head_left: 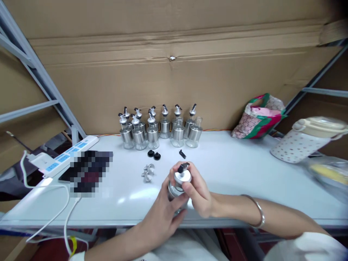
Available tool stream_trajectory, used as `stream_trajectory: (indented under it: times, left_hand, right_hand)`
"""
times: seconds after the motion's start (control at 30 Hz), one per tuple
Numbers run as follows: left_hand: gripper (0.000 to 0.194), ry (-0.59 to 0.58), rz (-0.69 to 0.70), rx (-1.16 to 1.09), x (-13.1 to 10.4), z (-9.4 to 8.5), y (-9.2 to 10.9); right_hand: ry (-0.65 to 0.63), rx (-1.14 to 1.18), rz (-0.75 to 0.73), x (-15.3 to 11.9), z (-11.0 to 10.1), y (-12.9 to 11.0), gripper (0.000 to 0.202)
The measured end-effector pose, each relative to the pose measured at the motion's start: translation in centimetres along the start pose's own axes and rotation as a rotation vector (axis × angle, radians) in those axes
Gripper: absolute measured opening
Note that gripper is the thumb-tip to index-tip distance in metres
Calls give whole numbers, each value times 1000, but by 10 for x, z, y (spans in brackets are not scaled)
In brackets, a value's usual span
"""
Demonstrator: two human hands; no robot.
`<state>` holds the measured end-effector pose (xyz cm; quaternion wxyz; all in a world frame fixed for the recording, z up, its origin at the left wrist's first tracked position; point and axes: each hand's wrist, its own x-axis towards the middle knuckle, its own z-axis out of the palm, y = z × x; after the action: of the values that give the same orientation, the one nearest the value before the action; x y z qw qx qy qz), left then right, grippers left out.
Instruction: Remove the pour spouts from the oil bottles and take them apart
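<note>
Near the table's front edge, a glass oil bottle stands upright with a silver pour spout and black flip lid on top. My left hand is wrapped round its body. My right hand grips the spout's silver collar between thumb and fingers; the fingertips behind it are partly hidden. Beyond my hands lie a small black lever piece, two round black stoppers and several silver spout parts. Farther back, several steel-banded oil bottles carry spouts, while two bottles in front at right have bare glass necks.
A power strip with white cables and a dark, pixelated flat device lie at left. At right are a patterned bag, a dotted white thermos jug and a blurred plastic-wrapped thing. Cardboard walls the back.
</note>
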<state>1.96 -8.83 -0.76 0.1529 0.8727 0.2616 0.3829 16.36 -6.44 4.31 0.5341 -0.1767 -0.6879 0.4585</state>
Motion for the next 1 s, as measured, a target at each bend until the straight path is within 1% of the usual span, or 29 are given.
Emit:
stream_trajectory:
  times: [0.13, 0.23, 0.43, 0.5, 0.6, 0.7, 0.83, 1.0]
  left_hand:
    - [51, -50, -19, -20, 3, -5, 2]
    - [49, -50, -6, -23, 1, -5, 2]
    - [47, -42, 29, -35, 0, -4, 0]
    - [42, -53, 16, -24, -1, -5, 0]
    - [36, -69, -41, 2, -4, -5, 0]
    - [38, -68, -70, 6, -6, -5, -1]
    - [44, -67, -22, 30, -5, -6, 0]
    - [49, -16, 12, 13, -1, -8, 1]
  right_hand:
    - [-20, -7, -10, -1, 0, 2, 29]
    - [-3, -10, -3, -1, 0, 1, 31]
    - [-4, 73, 21, 3, 1, 0, 32]
    - [7, 97, 32, 5, 2, 0, 32]
    - [22, 119, 69, 7, 5, -1, 34]
    - [37, 121, 93, 8, 7, -1, 37]
    - [73, 128, 92, 10, 8, -3, 40]
    - [99, 221, 169, 18, 8, -9, 34]
